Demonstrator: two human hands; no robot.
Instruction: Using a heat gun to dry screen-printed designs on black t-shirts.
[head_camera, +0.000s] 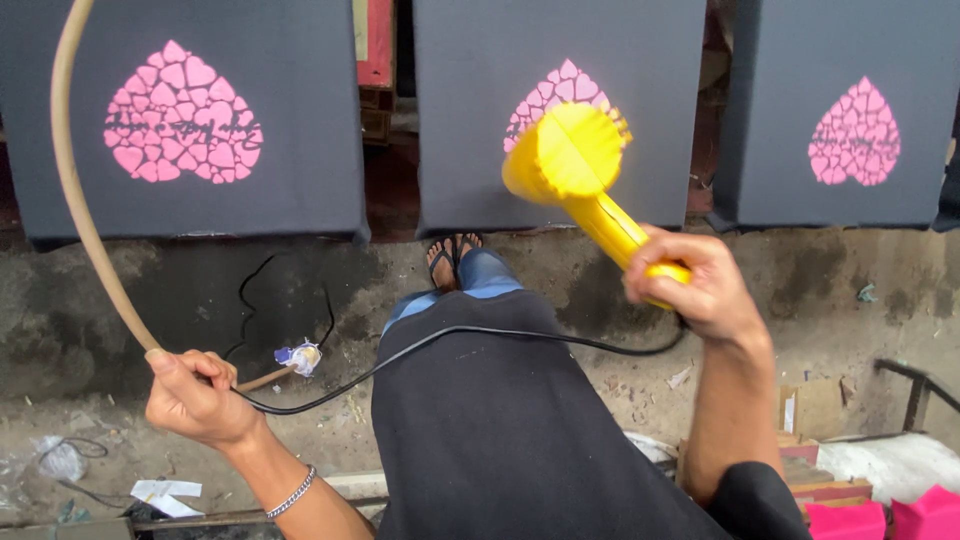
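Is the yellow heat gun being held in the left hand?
No, the right hand grips the yellow heat gun by its handle, while the left hand holds a tan hose and the black cord.

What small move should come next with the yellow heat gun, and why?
Probably a slight sweep sideways across the middle pink heart print. The right hand aims the yellow heat gun at that print's right part, covering it, while the left hand holds the black cord and tan hose clear.
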